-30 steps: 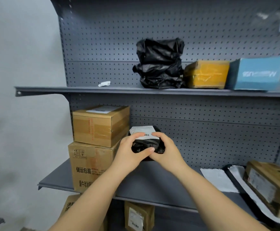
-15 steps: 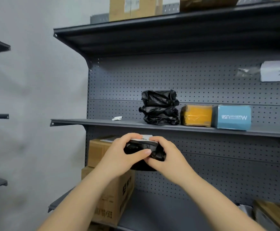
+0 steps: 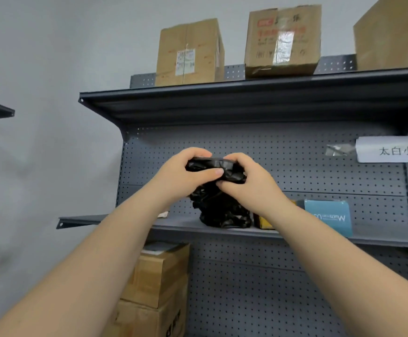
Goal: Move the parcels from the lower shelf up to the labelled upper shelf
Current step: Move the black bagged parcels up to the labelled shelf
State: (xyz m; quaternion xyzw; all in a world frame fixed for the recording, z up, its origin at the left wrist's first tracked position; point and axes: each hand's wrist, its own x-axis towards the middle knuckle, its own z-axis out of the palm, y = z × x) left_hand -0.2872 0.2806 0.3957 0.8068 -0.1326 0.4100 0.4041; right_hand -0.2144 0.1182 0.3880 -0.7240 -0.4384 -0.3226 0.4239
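Note:
A small black plastic-wrapped parcel (image 3: 212,166) is held between my left hand (image 3: 181,176) and my right hand (image 3: 249,183), both shut on it. It hangs in the air just above a stack of black bagged parcels (image 3: 220,210) that stands on the labelled shelf (image 3: 198,227). A white paper label (image 3: 392,150) with dark characters is taped to the pegboard at the right. My arms hide part of the stack and of the shelf.
A yellow parcel (image 3: 262,222) and a blue box (image 3: 329,217) sit right of the stack. Stacked cardboard boxes (image 3: 159,280) stand on the lower shelf at the left. Three cardboard boxes (image 3: 280,40) rest on the top shelf (image 3: 246,93). A white scrap (image 3: 163,214) lies on the labelled shelf.
Both hands have lifted the black parcel from the lower shelf to above the stack on the labelled shelf. The view has tilted upward and the top shelf has come into sight.

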